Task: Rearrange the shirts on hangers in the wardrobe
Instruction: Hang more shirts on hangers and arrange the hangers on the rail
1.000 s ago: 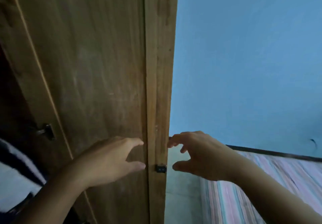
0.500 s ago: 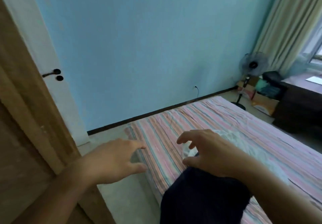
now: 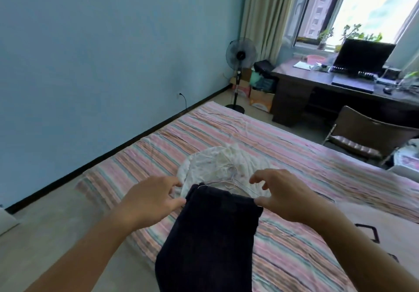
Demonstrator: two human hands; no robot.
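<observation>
Daylight pours in from the window (image 3: 362, 3) at the upper right — the panes are blown out to near white, with the building outside washed pale. That leaves the blue wall (image 3: 90, 53) evenly but softly lit, dimmer toward the left. The monitor (image 3: 362, 54) on the tabletop (image 3: 317, 80) reads as a backlit black slab. Shadows are faint and diffuse; the dark garment (image 3: 210, 235) on the bed (image 3: 294, 155) shows almost no texture. The wide-angle lens bends the skirting line and stretches the forearms at the bottom corners. Overall the picture is slightly soft — the hands' fingertips and the far clutter are smeared.
</observation>
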